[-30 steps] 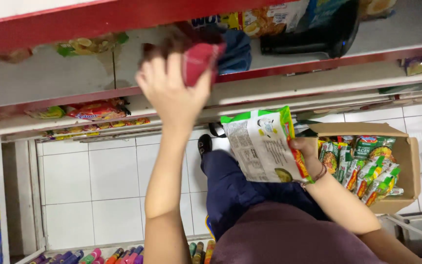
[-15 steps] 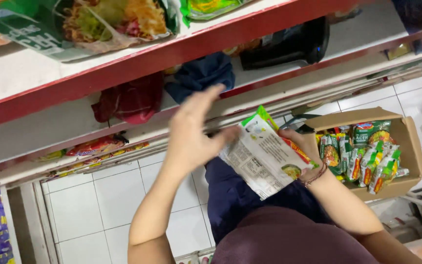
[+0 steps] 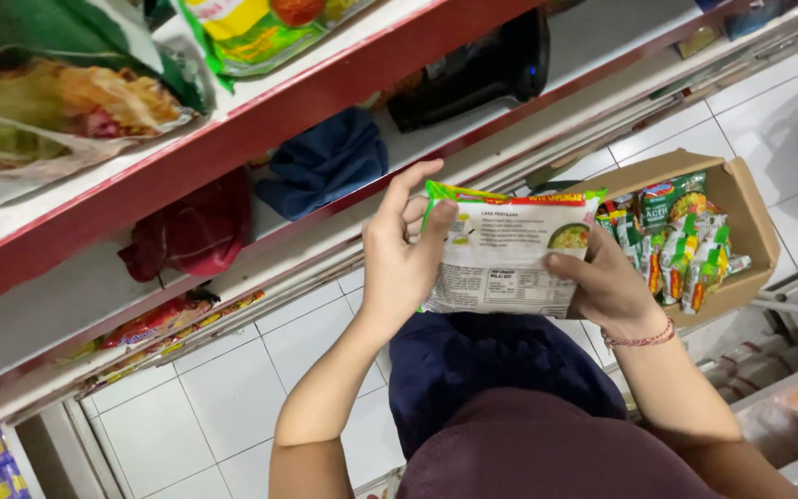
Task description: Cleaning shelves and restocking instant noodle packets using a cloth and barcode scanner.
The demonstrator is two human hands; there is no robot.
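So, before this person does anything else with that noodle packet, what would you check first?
1. Both hands on the packet: ok. The left hand grips the left edge of the noodle packet and the right hand holds its right side.
2. Packet intact: cannot tell. Only its printed back shows; no tear is visible.
3. More stock within reach: ok. The cardboard box beside the right hand holds more packets, standing on end.
4. Free space on the shelf: cannot tell. A red cloth and a blue cloth lie there, with bare board around them.
5. Footing: ok. The white tiled floor below looks bare.
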